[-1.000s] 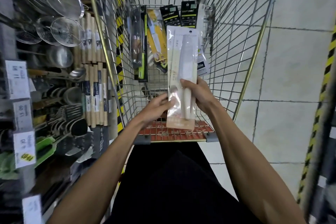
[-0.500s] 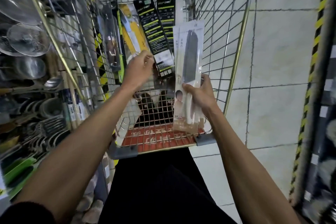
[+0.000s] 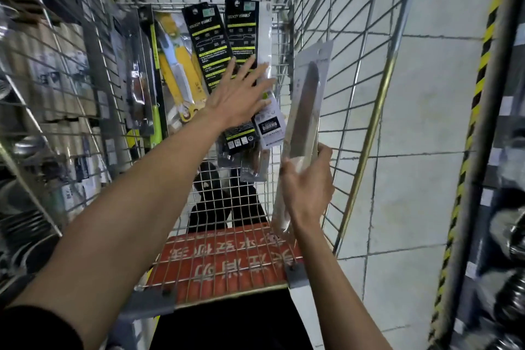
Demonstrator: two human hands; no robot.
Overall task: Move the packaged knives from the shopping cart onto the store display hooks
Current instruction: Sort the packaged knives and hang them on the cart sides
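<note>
My right hand (image 3: 308, 185) grips a packaged knife (image 3: 305, 111) in clear wrapping, upright by the right wall of the wire shopping cart (image 3: 369, 111). My left hand (image 3: 241, 94) reaches into the cart with fingers spread flat over the packages leaning on its far wall. Those include two black-and-yellow knife packs (image 3: 207, 45), a yellow-handled knife pack (image 3: 176, 65), a clear pack (image 3: 265, 37) and a green-edged pack (image 3: 142, 85). No display hooks are clearly visible.
Blurred shelves of kitchenware (image 3: 37, 122) stand left of the cart. A red plastic seat flap (image 3: 227, 264) covers the cart's near end. Pale floor tiles (image 3: 426, 94) lie to the right, bounded by a black-and-yellow striped post (image 3: 477, 94) and another shelf unit.
My left hand has moved right and further in, opening flat over the black packs. My right hand has carried the clear knife package to the right, toward the cart's side wall.
</note>
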